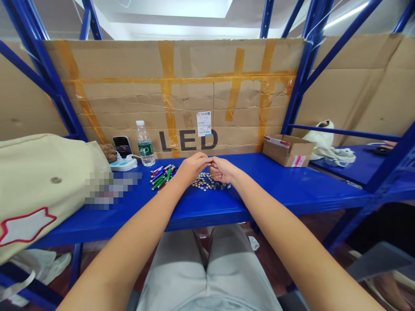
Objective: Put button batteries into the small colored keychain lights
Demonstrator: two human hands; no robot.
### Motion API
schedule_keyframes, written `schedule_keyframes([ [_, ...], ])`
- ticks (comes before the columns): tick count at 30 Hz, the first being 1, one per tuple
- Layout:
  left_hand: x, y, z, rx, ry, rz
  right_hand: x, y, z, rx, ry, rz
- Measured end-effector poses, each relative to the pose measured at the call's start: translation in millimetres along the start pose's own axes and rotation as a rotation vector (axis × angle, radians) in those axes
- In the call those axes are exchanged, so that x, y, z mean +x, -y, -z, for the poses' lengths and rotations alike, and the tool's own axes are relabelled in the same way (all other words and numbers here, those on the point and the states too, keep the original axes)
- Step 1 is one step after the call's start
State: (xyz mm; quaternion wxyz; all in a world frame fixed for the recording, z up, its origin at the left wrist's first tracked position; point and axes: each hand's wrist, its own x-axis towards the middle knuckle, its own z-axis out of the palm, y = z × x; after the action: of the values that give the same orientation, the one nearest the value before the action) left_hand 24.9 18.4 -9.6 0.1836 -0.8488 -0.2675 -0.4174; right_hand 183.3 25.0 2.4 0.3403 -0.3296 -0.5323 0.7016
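My left hand (194,166) and my right hand (221,169) meet at the fingertips above the blue table. Both are closed, with fingers pinched together. Whatever they grip between them is too small or too hidden to make out. Beneath and around the hands lies a spread of small shiny metal pieces (205,183), partly covered by the fingers. Left of my left hand rests a pile of pens or flashlight-like sticks (161,176) in green, blue and red, with the left forearm hiding some of its right side.
A water bottle (145,144), a phone (123,147) and a white power strip (123,164) stand at the back left. A cream bag (48,172) covers the left end. An open cardboard box (287,150) sits back right. Taped cardboard (129,99) walls off the rear.
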Motion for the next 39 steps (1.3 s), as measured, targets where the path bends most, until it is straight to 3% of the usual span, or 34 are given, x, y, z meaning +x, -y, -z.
schedule_keyframes([
  [6, 5.3, -8.4, -9.0, -0.299, -0.048, 0.534, 7.9, -7.3, -1.5, -0.091, -0.105, 0.104],
  [9, 5.1, -8.7, -7.6, -0.276, 0.085, 0.633, 13.3, -11.6, -1.5, -0.206, -0.243, 0.25],
  [11, 5.0, -8.0, -5.0, -0.202, 0.187, 0.601, 15.9, -13.4, -0.3, -0.285, -0.311, 0.304],
  [13, 5.0, -6.9, -2.2, -0.163, 0.217, 0.535, 16.6, -14.1, 1.0, -0.339, -0.333, 0.313],
  [21, 3.0, -2.0, 2.2, -0.183, 0.04, 0.24, 11.2, -10.3, -1.5, -0.261, -0.273, 0.254],
  [25, 1.8, -2.4, -1.1, -0.234, -0.023, 0.301, 12.7, -9.8, 0.4, -0.268, -0.26, 0.317],
  [28, 0.6, -4.4, -4.1, -0.285, 0.017, 0.421, 15.3, -10.4, 3.9, -0.308, -0.295, 0.367],
  [30, 0.0, -4.6, -4.4, -0.249, 0.06, 0.423, 17.2, -11.7, 5.9, -0.354, -0.316, 0.377],
  [35, -2.0, 1.5, -0.7, -0.032, 0.131, 0.154, 17.0, -15.0, 6.0, -0.346, -0.272, 0.31],
  [39, -3.5, 3.5, 2.2, 0.176, 0.198, -0.06, 9.1, -10.6, 7.3, -0.21, -0.046, 0.06],
])
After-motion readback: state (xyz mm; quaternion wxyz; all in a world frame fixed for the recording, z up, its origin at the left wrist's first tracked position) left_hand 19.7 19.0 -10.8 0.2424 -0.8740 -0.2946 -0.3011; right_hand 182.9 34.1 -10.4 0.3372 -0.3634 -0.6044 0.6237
